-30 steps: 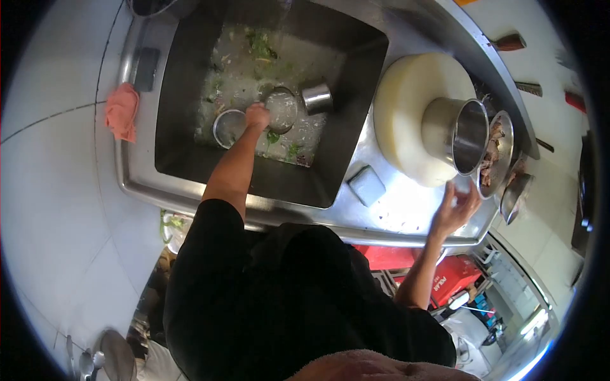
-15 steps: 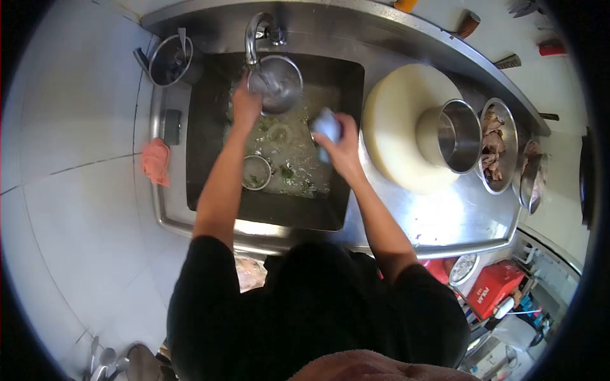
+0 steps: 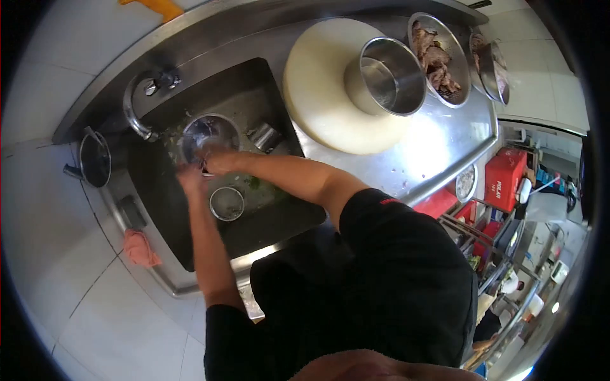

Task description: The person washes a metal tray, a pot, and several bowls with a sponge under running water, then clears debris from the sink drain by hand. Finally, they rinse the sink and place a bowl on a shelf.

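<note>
Both hands are in the dark sink [image 3: 254,92], at the near side of a round metal bowl [image 3: 210,127]. My left hand [image 3: 190,178] is blurred near the bowl's lower edge. My right hand [image 3: 218,160] reaches over the bowl's rim, also smeared, so what either one holds cannot be made out. A metal cup [image 3: 265,137] lies tilted to the right of the bowl. Below the hands stands a small round container [image 3: 227,204]. Green scraps lie on the sink bottom. The curved faucet [image 3: 129,108] points down left of the bowl.
A thick round white board [image 3: 318,82] right of the sink bears a steel pot [image 3: 393,76]. Beyond it are a bowl of meat [image 3: 438,60] and more bowls. At left are a metal pot [image 3: 95,159] and a pink cloth [image 3: 140,247]. A red box [image 3: 505,180] stands lower right.
The camera view has turned. My right hand has moved left to the bowl, and the blue-white thing it held no longer shows. The bowl sits lower, away from the faucet's base.
</note>
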Demonstrator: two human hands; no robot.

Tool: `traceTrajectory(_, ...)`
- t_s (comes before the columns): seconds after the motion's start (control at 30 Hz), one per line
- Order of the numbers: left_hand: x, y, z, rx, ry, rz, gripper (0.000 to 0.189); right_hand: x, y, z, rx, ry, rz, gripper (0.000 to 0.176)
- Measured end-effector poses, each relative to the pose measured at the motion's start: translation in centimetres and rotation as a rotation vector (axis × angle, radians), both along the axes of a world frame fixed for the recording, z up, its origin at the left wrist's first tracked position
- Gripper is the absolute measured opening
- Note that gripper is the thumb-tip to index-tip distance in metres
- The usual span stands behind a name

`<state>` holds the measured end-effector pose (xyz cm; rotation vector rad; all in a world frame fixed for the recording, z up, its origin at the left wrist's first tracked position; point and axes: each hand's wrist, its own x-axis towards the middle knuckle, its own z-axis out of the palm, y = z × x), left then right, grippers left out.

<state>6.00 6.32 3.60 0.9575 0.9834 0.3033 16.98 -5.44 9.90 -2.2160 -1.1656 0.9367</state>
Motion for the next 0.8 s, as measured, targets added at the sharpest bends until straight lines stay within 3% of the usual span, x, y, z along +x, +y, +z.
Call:
traceTrajectory(0.07,-0.8,4.8,-1.0,-0.010,0.138,-0.260,0.038,0.7,-2.0,2.4,-0.042,0.118,0.229,0.046)
traceTrajectory(0.17,0.3,5.6,2.5,0.016,0.384,-0.442,0.041,3.4,-1.9,1.3,0.093,-0.118,0.550,0.043)
traceTrajectory(0.23,1.5,5.3,5.5,0.144,0.514,-0.540,0.042,7.2,-0.4,2.9,0.184,0.179,0.492,0.045)
traceTrajectory(0.3,2.2,4.8,8.8,0.290,0.471,-0.584,0.047,11.0,-0.8,5.0,0.200,0.428,0.127,0.049)
traceTrajectory(0.33,2.1,4.4,9.5,0.294,0.362,-0.556,0.051,12.4,-0.8,5.7,0.249,0.486,0.043,0.051)
traceTrajectory(0.4,1.7,3.3,6.7,-0.015,-0.120,-0.422,0.046,13.1,0.7,5.0,0.326,0.530,-0.154,0.053)
traceTrajectory(0.47,3.7,1.4,6.3,-0.131,-0.207,-0.192,0.042,8.7,2.3,4.3,0.546,-0.167,-0.241,0.052)
traceTrajectory(0.53,4.9,1.5,3.0,-0.374,-0.176,0.193,0.036,2.0,1.4,3.9,0.691,-0.576,-0.364,0.050)
traceTrajectory(0.57,4.7,1.2,3.0,-0.242,-0.234,0.188,0.036,-1.0,0.2,2.5,0.747,-0.497,-0.461,0.050)
traceTrajectory(0.6,4.6,0.4,4.3,-0.309,-0.258,0.227,0.037,-2.6,-1.0,1.2,0.801,-0.418,-0.557,0.049)
traceTrajectory(0.7,3.8,-2.4,9.6,-0.425,-0.324,0.259,0.043,0.6,-1.7,-1.8,0.881,0.787,-1.092,0.047)
traceTrajectory(0.8,3.5,-2.1,9.0,-0.247,-0.233,0.112,0.048,5.3,-0.1,3.1,0.479,0.333,-0.649,0.042)
